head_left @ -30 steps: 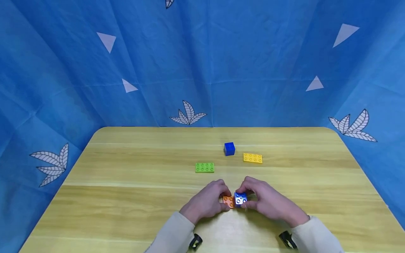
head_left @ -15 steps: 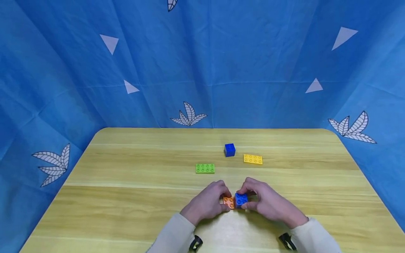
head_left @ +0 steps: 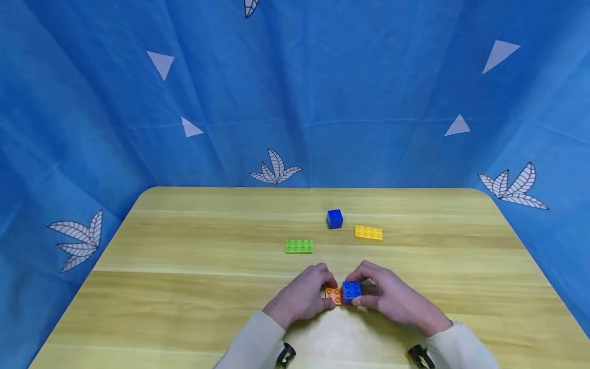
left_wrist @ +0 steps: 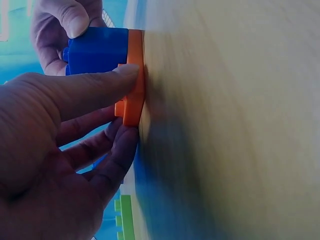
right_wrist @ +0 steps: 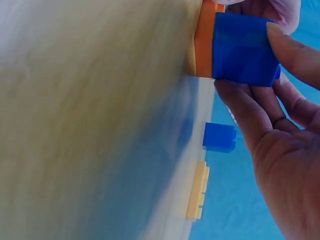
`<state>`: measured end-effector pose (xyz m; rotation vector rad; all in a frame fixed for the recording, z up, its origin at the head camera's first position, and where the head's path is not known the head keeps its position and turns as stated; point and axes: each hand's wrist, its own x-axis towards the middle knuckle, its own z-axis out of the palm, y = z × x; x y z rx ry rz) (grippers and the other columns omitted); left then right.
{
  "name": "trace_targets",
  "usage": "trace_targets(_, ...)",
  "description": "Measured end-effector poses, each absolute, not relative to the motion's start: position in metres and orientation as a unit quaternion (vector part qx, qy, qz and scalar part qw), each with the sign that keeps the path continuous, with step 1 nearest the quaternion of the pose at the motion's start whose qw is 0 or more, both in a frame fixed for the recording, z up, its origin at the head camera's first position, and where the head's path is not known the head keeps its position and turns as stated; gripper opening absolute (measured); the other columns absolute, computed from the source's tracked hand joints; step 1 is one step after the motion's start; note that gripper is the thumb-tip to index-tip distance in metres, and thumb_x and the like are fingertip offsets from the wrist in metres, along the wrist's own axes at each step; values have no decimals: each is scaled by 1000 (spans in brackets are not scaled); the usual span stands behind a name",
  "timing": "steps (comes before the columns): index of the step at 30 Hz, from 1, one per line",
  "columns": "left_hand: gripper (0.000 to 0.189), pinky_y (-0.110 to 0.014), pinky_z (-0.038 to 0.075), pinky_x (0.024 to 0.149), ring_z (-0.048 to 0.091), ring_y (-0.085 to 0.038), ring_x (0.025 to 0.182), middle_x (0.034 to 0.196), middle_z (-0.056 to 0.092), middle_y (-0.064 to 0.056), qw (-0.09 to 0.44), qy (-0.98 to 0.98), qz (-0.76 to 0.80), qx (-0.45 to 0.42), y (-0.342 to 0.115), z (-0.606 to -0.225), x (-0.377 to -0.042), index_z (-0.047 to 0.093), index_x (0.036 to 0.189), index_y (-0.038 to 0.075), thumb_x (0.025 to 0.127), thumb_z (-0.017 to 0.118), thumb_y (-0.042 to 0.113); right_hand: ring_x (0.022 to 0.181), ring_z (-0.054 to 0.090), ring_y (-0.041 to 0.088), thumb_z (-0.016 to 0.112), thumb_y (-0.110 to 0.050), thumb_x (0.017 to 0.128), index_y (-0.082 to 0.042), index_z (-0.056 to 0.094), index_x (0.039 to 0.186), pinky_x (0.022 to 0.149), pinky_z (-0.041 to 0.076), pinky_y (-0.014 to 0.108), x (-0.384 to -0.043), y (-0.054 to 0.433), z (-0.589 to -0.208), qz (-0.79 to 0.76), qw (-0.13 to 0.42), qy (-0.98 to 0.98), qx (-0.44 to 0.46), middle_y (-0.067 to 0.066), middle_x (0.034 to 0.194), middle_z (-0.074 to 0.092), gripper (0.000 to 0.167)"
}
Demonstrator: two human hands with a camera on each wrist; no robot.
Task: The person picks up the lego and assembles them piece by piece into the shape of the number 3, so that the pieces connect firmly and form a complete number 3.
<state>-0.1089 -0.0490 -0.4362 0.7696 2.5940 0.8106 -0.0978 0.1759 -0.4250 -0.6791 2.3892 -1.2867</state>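
Wooden table [head_left: 184, 287], blue backdrop | bricks counted: two blue, one orange, one green [head_left: 298, 246], one yellow [head_left: 368, 232] | orange plate [head_left: 333, 294] pinched by left hand [head_left: 301, 296] | blue brick [head_left: 352, 290], on plate's right end, gripped by right hand [head_left: 392, 297] | second blue cube [head_left: 334, 219] set apart behind.

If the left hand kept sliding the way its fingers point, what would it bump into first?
The left hand points right, across the orange plate it already pinches. Next in line would likely be the blue brick sitting on that plate, then the right hand.
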Motion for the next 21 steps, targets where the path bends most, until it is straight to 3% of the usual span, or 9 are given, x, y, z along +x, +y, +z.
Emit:
trace_targets(10,27,-21,46,81,49,-7,90,96,53,8,158,906,288,268,-52,-435,-108,71,106,8,84,80,18,113,59,26,73,-14,90,-12,63,113,96,48,40,-98,177,-424,-484,186,817,-251,1,108,58,25)
trace_targets(21,27,-20,45,79,49,-5,86,93,52,9,154,897,303,283,-54,-436,-111,70,104,9,82,81,19,106,61,22,76,-11,87,-13,65,108,93,50,36,-100,177,-425,-477,175,821,-258,0,104,59,24)
